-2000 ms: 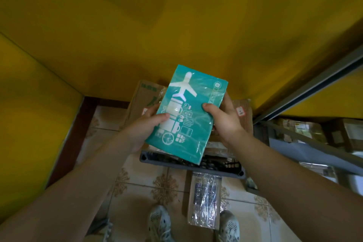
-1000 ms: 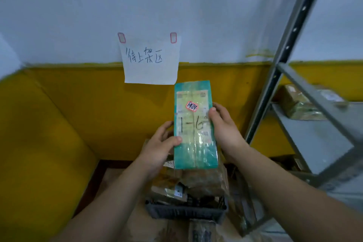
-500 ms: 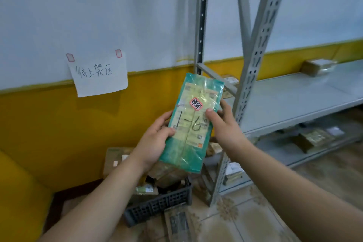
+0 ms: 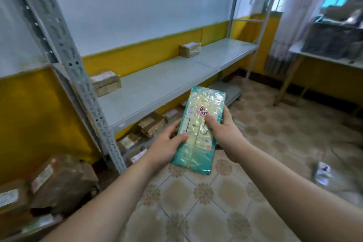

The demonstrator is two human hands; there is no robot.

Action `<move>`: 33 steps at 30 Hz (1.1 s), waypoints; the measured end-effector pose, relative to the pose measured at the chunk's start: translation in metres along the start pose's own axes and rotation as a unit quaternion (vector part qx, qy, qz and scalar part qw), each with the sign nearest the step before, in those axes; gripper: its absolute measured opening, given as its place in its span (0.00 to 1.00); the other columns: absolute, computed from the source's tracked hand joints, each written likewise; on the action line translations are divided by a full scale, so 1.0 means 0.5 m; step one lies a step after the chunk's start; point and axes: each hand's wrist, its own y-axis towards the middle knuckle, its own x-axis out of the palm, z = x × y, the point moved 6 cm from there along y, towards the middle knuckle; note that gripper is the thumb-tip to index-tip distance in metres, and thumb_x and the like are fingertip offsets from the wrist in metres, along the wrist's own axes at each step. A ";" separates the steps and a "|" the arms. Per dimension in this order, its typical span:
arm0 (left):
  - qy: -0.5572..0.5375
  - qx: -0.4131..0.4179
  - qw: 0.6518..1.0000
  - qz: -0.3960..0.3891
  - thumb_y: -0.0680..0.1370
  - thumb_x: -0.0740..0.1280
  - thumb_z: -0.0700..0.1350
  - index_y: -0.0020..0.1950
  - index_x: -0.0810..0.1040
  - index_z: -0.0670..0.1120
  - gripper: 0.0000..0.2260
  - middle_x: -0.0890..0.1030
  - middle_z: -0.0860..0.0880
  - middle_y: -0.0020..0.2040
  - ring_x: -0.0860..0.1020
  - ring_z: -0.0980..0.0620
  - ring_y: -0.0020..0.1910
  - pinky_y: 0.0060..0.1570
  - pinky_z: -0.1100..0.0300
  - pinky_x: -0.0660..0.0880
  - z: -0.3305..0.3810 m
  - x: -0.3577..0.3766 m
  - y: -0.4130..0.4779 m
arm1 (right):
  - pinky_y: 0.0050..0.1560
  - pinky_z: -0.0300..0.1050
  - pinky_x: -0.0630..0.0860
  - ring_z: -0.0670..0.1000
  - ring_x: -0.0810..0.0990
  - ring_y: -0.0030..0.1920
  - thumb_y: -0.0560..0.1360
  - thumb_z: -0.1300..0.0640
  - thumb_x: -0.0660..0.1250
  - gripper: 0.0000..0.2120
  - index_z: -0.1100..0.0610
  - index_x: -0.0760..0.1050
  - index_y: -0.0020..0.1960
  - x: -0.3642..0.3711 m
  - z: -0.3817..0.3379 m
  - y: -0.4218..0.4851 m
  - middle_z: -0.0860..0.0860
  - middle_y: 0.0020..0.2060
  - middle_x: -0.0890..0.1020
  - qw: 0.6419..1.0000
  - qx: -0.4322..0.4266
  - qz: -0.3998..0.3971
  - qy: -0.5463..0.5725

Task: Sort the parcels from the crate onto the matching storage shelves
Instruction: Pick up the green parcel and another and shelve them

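Green parcel [image 4: 196, 151], label side up, left hand [image 4: 165, 149] and right hand [image 4: 225, 131] outstretched, fingers [image 4: 210, 122] clamped on its long edges

One teal parcel [image 4: 196, 143]; two boxes [image 4: 106, 82] [image 4: 190, 50] on shelf [image 4: 157, 88].

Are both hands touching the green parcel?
Touching. The head view shows the left hand and right hand gripping the green parcel, thumbs on its front.

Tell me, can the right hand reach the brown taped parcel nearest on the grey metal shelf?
Probably not: the right hand grips the teal plastic parcel, and the brown taped parcel sits beyond the left hand.
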 end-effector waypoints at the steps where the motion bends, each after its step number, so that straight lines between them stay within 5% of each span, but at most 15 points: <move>1: -0.002 -0.010 1.000 -0.015 0.80 0.63 0.40 0.66 0.69 0.58 0.18 0.79 0.56 0.56 0.81 0.54 0.51 0.51 0.55 0.80 -0.008 0.043 0.017 | 0.43 0.51 0.83 0.50 0.85 0.45 0.81 0.50 0.64 0.27 0.40 0.56 0.75 -0.045 0.008 0.009 0.46 0.49 0.81 1.000 0.004 0.013 0.000; 6: 0.006 -0.020 0.997 -0.071 0.81 0.64 0.42 0.70 0.66 0.58 0.21 0.77 0.54 0.61 0.80 0.54 0.55 0.51 0.58 0.80 -0.026 0.186 0.102 | 0.54 0.60 0.81 0.54 0.83 0.51 0.81 0.49 0.62 0.23 0.36 0.58 0.72 -0.186 0.042 0.084 0.49 0.57 0.79 0.998 0.010 0.069 -0.004; 12: 0.047 -0.039 0.993 -0.101 0.77 0.69 0.43 0.72 0.65 0.57 0.26 0.74 0.61 0.60 0.78 0.59 0.57 0.44 0.64 0.79 -0.055 0.218 0.269 | 0.47 0.61 0.83 0.56 0.85 0.46 0.81 0.46 0.59 0.25 0.35 0.52 0.74 -0.227 0.070 0.253 0.52 0.55 0.81 0.997 0.026 0.067 -0.012; 16: 0.022 -0.057 0.995 -0.074 0.78 0.68 0.42 0.72 0.65 0.57 0.25 0.76 0.59 0.60 0.80 0.59 0.54 0.45 0.63 0.79 -0.083 0.203 0.435 | 0.39 0.49 0.83 0.51 0.85 0.44 0.82 0.45 0.60 0.30 0.36 0.46 0.77 -0.226 0.068 0.424 0.48 0.53 0.80 0.997 0.027 0.050 -0.058; 22: 0.008 -0.088 0.995 -0.054 0.78 0.67 0.40 0.73 0.66 0.54 0.25 0.76 0.59 0.59 0.79 0.58 0.56 0.49 0.62 0.79 -0.104 0.193 0.673 | 0.38 0.48 0.82 0.50 0.85 0.43 0.81 0.49 0.63 0.32 0.38 0.48 0.77 -0.226 0.065 0.675 0.45 0.49 0.80 0.997 0.053 0.027 -0.052; 26: 0.032 -0.116 0.992 -0.035 0.78 0.68 0.41 0.72 0.66 0.56 0.26 0.76 0.57 0.62 0.78 0.57 0.58 0.58 0.54 0.77 -0.122 0.171 0.789 | 0.47 0.56 0.83 0.53 0.85 0.46 0.81 0.48 0.63 0.33 0.37 0.47 0.77 -0.208 0.078 0.807 0.48 0.51 0.81 0.996 0.076 -0.002 -0.050; 33: 0.052 -0.177 0.981 0.064 0.71 0.73 0.52 0.64 0.68 0.62 0.24 0.78 0.59 0.60 0.79 0.58 0.55 0.58 0.53 0.78 -0.231 0.125 0.960 | 0.55 0.58 0.80 0.54 0.82 0.50 0.80 0.46 0.60 0.33 0.39 0.43 0.78 -0.142 0.176 1.053 0.51 0.57 0.80 0.983 0.111 -0.089 -0.117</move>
